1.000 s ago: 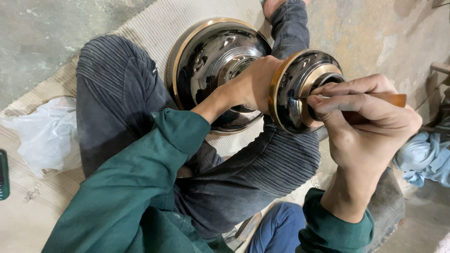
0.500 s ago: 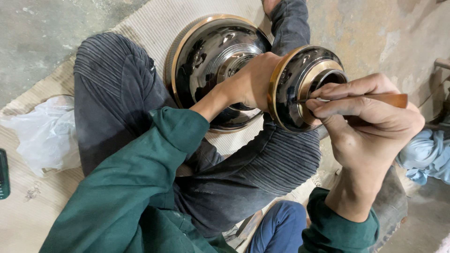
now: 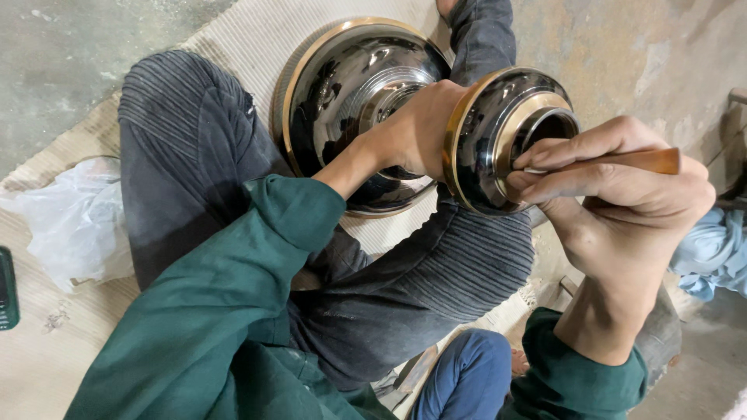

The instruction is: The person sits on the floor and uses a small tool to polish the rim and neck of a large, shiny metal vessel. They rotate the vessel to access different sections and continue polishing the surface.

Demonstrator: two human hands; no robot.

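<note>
My left hand (image 3: 416, 132) grips a small shiny black bowl with a brass rim and brass foot ring (image 3: 498, 140), held on its side over my lap. My right hand (image 3: 622, 202) is closed around a wooden-handled tool (image 3: 638, 161), and its tip rests against the bowl's brass foot ring. Behind the small bowl, a larger black bowl with a brass rim (image 3: 350, 93) lies upside down on a ribbed mat (image 3: 233, 47), beside my grey-trousered knee (image 3: 187, 148).
A crumpled white plastic bag (image 3: 74, 225) lies at the left on the mat. A dark green flat object (image 3: 8, 288) sits at the left edge. Light blue cloth (image 3: 712, 253) is at the right. A blue-clad leg (image 3: 467, 373) shows at the bottom.
The small bowl and both hands have shifted slightly left and up in view. The grip on bowl and tool is unchanged.
</note>
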